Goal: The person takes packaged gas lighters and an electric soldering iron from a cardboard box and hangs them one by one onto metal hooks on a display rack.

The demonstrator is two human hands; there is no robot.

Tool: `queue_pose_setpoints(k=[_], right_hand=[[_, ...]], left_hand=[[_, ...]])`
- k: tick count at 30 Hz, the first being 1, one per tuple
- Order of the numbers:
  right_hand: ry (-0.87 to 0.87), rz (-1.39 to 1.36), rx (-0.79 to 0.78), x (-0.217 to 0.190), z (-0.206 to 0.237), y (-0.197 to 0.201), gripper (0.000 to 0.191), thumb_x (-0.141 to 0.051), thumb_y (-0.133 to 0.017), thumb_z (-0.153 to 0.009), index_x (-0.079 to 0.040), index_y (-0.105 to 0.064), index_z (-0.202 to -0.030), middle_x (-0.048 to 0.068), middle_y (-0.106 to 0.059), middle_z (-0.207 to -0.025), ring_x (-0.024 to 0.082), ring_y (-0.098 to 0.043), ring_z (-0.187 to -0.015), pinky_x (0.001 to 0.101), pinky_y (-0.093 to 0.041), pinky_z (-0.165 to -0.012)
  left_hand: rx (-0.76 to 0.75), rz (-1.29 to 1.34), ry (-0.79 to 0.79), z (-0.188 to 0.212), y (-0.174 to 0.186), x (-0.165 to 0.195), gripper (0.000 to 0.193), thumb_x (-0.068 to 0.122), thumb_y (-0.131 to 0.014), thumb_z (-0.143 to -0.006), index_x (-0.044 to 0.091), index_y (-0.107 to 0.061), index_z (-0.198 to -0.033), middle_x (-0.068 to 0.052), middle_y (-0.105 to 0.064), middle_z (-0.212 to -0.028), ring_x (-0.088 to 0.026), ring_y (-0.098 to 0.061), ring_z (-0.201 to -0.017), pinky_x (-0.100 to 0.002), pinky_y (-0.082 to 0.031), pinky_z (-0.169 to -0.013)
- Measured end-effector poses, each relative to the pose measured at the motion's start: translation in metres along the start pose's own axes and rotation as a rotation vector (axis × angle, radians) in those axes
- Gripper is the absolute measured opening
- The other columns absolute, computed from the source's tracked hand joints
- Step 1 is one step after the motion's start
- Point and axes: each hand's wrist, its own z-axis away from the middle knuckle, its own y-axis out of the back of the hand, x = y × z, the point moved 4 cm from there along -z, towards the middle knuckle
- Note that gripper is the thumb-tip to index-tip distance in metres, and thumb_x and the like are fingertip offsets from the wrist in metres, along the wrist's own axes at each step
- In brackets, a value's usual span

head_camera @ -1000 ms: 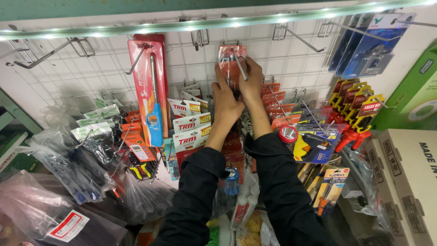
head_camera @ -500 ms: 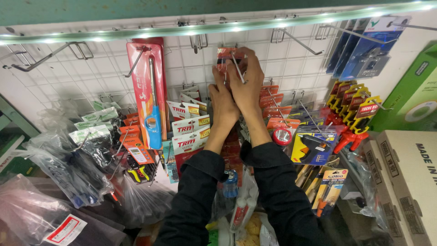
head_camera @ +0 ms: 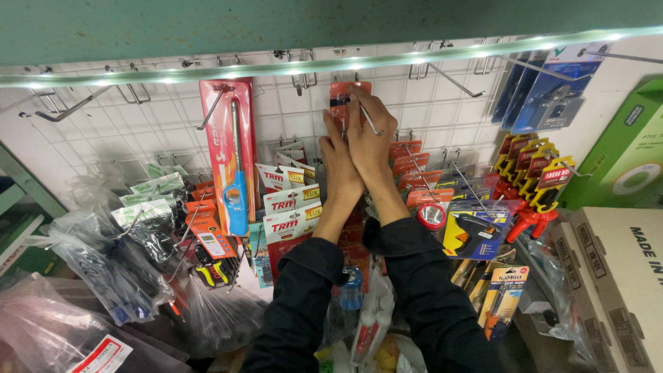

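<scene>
Both hands (head_camera: 356, 148) meet on a carded packet (head_camera: 343, 97) hung on the wire grid (head_camera: 166, 124); a long lighter pack (head_camera: 231, 155) hangs to its left, cardboard boxes (head_camera: 621, 276) stand far right

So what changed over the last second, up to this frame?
Little changed. Both hands, the left hand and the right hand, stayed together, raised on the red carded pack at the metal hook on the white wire grid. The view shifted slightly. The long red lighter pack and the other hanging packs stayed put.

Red blister pack (head_camera: 343, 97), upright vs wire grid, top centre, at hook.
</scene>
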Motion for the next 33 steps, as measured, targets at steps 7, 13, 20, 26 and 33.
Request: queue_pose_setpoints(k=[7, 13, 20, 26, 33], right_hand=[[-0.024, 0.006, 0.061, -0.010, -0.016, 0.004, 0.017, -0.006, -0.064, -0.102, 0.003, -0.073, -0.112, 0.018, -0.077, -0.105, 0.026, -0.078, -0.090, 0.0337, -0.061, -0.079], [0.039, -0.024, 0.040, -0.014, -0.041, -0.004, 0.019, -0.004, -0.062, -0.099, 0.004, -0.072, -0.114, 0.020, -0.075, -0.107, 0.027, -0.076, -0.086, 0.0360, -0.059, -0.074], [0.128, 0.132, -0.089, 0.010, -0.060, -0.018, 0.015, -0.005, -0.062, -0.099, 0.005, -0.073, -0.103, 0.019, -0.075, -0.095, 0.035, -0.071, -0.084, 0.0458, -0.053, -0.078], [0.038, 0.027, -0.013, 0.013, -0.037, -0.016, 0.015, -0.006, -0.063, -0.099, 0.006, -0.069, -0.106, 0.021, -0.071, -0.092, 0.034, -0.070, -0.078, 0.0418, -0.054, -0.071], [0.103, -0.057, -0.011, -0.013, -0.036, -0.010, 0.016, -0.005, -0.060, -0.104, 0.002, -0.070, -0.116, 0.018, -0.074, -0.101, 0.032, -0.075, -0.088, 0.0379, -0.057, -0.076]], left_hand=[[0.014, 0.001, -0.012, -0.008, 0.014, 0.025, 0.108, 0.019, -0.075, -0.089, 0.005, 0.001, -0.164, -0.025, -0.044, -0.128, -0.042, -0.056, -0.110, -0.049, -0.048, -0.095], [0.024, -0.015, -0.041, -0.026, 0.019, 0.039, 0.108, 0.021, -0.075, -0.089, 0.003, 0.002, -0.163, -0.025, -0.043, -0.131, -0.043, -0.056, -0.113, -0.050, -0.048, -0.094], [0.019, -0.014, -0.028, -0.033, 0.009, 0.029, 0.117, 0.020, -0.080, -0.083, 0.000, 0.005, -0.160, -0.027, -0.040, -0.134, -0.045, -0.052, -0.116, -0.052, -0.045, -0.097], [0.015, 0.010, -0.005, -0.025, 0.002, 0.019, 0.119, 0.024, -0.080, -0.082, 0.003, 0.005, -0.162, -0.027, -0.040, -0.134, -0.046, -0.054, -0.114, -0.052, -0.047, -0.094], [0.025, 0.016, 0.021, -0.023, -0.001, 0.011, 0.114, 0.024, -0.077, -0.086, 0.008, 0.004, -0.164, -0.026, -0.042, -0.134, -0.045, -0.056, -0.113, -0.051, -0.047, -0.097]])
